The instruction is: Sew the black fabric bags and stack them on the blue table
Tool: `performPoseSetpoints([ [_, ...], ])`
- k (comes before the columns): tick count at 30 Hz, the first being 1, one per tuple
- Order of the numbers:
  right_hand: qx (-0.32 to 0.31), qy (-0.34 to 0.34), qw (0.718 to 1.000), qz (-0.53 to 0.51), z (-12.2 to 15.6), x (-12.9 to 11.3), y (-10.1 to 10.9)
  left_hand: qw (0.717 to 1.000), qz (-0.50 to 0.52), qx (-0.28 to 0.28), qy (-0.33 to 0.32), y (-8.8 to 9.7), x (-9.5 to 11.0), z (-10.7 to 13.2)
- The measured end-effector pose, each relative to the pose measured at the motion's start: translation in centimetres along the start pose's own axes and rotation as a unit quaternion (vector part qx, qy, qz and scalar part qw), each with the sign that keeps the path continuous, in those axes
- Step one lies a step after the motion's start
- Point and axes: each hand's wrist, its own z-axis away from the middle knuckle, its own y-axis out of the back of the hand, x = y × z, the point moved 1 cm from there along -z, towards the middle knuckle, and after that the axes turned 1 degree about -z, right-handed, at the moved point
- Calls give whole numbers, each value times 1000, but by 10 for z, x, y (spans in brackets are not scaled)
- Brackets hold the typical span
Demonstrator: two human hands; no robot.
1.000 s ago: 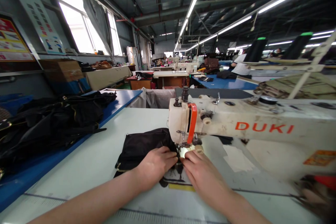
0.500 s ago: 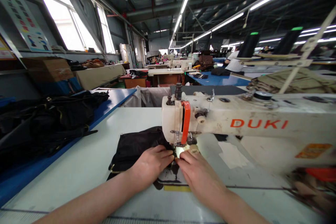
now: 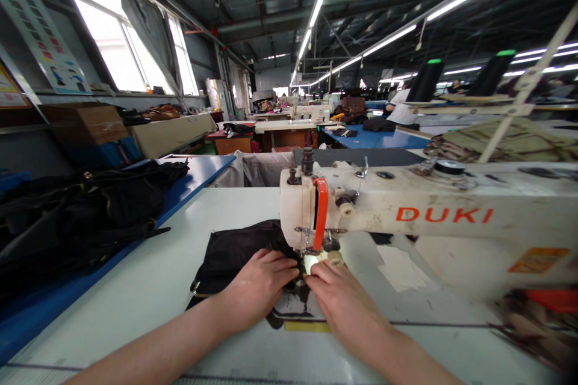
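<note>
The black cloth point(image 3: 232, 252) lies on the pale surface point(image 3: 135, 295) and reaches up to the sewing machine point(image 3: 374, 204). I have the left hand point(image 3: 257, 286) on the cloth and the right hand point(image 3: 342, 298) just beside, both with bent fingers; whether they pinch something, I cannot tell.

Sewing machine point(image 3: 374, 201) arm: "DUKI", orange-red capitals | orange sticker point(image 3: 539, 260), same machine: illegible | wall banner point(image 3: 45, 39): characters too small to read | tabletop ruler point(image 3: 272, 375): digits faint, unsure
</note>
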Motion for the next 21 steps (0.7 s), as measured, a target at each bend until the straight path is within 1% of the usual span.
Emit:
performPoseSetpoints([
  [5, -4, -8, 1000, -11, 1, -1, 2, 1000, -14, -17, 5, 1, 0, -1],
  [13, -8, -11, 1000, -19, 0, -2, 2, 998, -17, -57, -24, 13, -4, -7],
  [21, -4, -10, 1000, -16, -1, -2, 0, 998, -1, -58, -23, 9, -8, -6],
])
